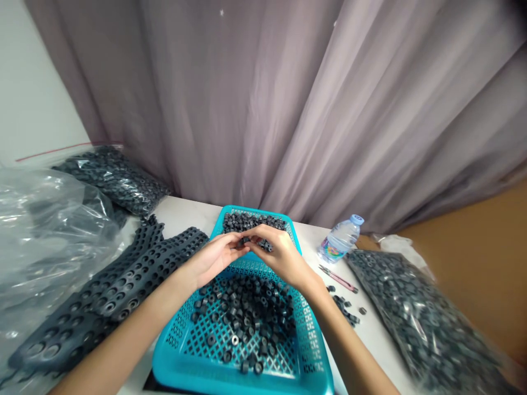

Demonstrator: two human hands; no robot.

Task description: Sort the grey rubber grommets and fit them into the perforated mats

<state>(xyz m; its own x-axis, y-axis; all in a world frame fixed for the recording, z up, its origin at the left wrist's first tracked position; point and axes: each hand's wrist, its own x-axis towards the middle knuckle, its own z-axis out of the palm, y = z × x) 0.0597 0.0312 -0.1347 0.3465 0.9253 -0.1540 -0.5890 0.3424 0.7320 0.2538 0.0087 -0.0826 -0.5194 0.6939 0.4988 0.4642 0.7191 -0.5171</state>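
My left hand (218, 257) and my right hand (282, 257) meet over the two turquoise baskets, fingertips together. Between them is a small black rubber ring (246, 240), mostly hidden by the fingers. Both hands are closed in a pinch around it. Below them, the near turquoise basket (162, 351) holds a loose heap of black rubber rings (247, 312). Just beyond my hands stands the far turquoise basket (257, 210), with more of these black rings (239, 220) in it.
Black perforated rubber sheets (152, 269) and a clear plastic bag (49, 230) lie left; a filled bag (115, 178) sits behind. Right are a water bottle (340, 241), pink-handled snips (340, 278), loose rings (346, 312) and another filled bag (424, 323). A grey curtain (247, 99) hangs behind.
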